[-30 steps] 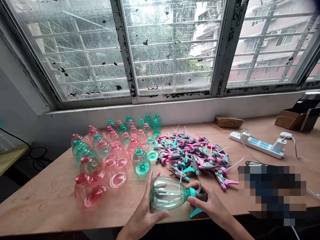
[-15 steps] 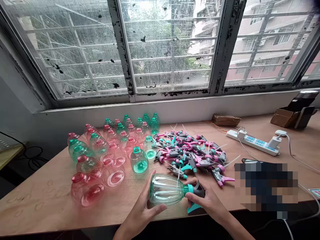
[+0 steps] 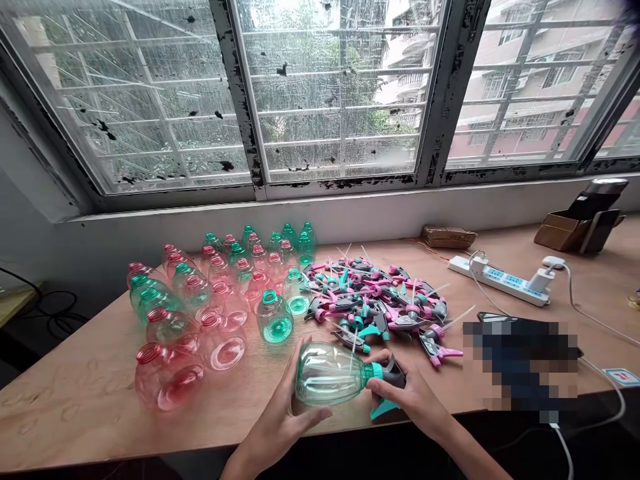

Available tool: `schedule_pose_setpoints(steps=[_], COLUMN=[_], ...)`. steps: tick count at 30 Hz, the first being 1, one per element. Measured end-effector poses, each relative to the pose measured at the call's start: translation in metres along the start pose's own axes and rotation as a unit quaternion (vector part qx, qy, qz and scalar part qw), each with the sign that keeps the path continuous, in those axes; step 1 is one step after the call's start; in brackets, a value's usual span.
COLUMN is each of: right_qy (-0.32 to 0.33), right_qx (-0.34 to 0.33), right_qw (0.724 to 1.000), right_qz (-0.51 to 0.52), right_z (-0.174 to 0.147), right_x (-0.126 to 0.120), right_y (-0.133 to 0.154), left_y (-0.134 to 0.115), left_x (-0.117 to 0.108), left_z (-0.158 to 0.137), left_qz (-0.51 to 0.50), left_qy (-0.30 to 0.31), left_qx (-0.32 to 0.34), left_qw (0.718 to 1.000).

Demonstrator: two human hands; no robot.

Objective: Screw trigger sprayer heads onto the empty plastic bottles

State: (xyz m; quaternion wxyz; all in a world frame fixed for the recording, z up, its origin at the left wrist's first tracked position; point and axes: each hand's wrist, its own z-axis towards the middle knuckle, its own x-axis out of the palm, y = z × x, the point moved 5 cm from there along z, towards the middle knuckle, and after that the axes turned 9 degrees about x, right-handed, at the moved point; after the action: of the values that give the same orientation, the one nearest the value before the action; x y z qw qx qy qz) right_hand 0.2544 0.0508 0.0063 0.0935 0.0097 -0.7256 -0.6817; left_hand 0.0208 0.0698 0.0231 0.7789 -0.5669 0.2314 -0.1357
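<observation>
A clear green spray bottle (image 3: 327,375) lies sideways between my hands, above the table's front edge. My left hand (image 3: 287,407) wraps round its base end, thumb along the near side. On the right, my right hand (image 3: 413,393) grips the teal collar and grey-and-teal spray head (image 3: 393,375) at the neck, its teal trigger pointing down. The head sits on the bottle's neck; how tightly it is screwed cannot be seen. Just beyond my hands stands a green bottle without a head (image 3: 275,319). Behind the held bottle lies a heap of spray heads (image 3: 373,300), pink, teal and grey.
Several pink and green open bottles (image 3: 223,310) stand at the left of the wooden table (image 3: 75,400). To the right are a white power strip (image 3: 500,280) with cables, a partly blurred dark device (image 3: 530,327) and a cardboard box (image 3: 560,232). A brown package (image 3: 449,237) lies by the window wall.
The camera view has shifted slightly, so the scene sits a little further left and up. Both hands keep their hold on the spray bottle and its head, with little visible movement.
</observation>
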Motion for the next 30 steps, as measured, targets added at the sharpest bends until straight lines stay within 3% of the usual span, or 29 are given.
schedule_pose_setpoints(steps=[5,12,18,24,30], right_qy=[0.006,0.014,0.005,0.013,0.019], right_qx=[0.018,0.009,0.016,0.013,0.022], right_qw=[1.000,1.000,0.999,0.999,0.999], right_qz=[0.021,0.019,0.031,0.033,0.042], right_z=[0.0010,0.0017,0.0013,0.0024,0.0017], right_x=[0.0008,0.0008,0.0005,0.0023,0.0020], right_y=[-0.0017,-0.0024,0.0001,0.0005,-0.0001], left_y=[0.0004,-0.0016,0.0011,-0.0007,-0.0010], left_x=[-0.0015,0.0008,-0.0007,0.0019,-0.0008], left_z=[-0.0009,0.0008,-0.0020,0.0003,-0.0003], left_qz=[0.034,-0.019,0.045,0.016,0.068], left_qy=[-0.015,0.003,-0.002,0.010,-0.006], left_qx=[0.025,-0.002,0.020,-0.003,0.018], left_qw=[0.999,1.000,0.999,1.000,0.998])
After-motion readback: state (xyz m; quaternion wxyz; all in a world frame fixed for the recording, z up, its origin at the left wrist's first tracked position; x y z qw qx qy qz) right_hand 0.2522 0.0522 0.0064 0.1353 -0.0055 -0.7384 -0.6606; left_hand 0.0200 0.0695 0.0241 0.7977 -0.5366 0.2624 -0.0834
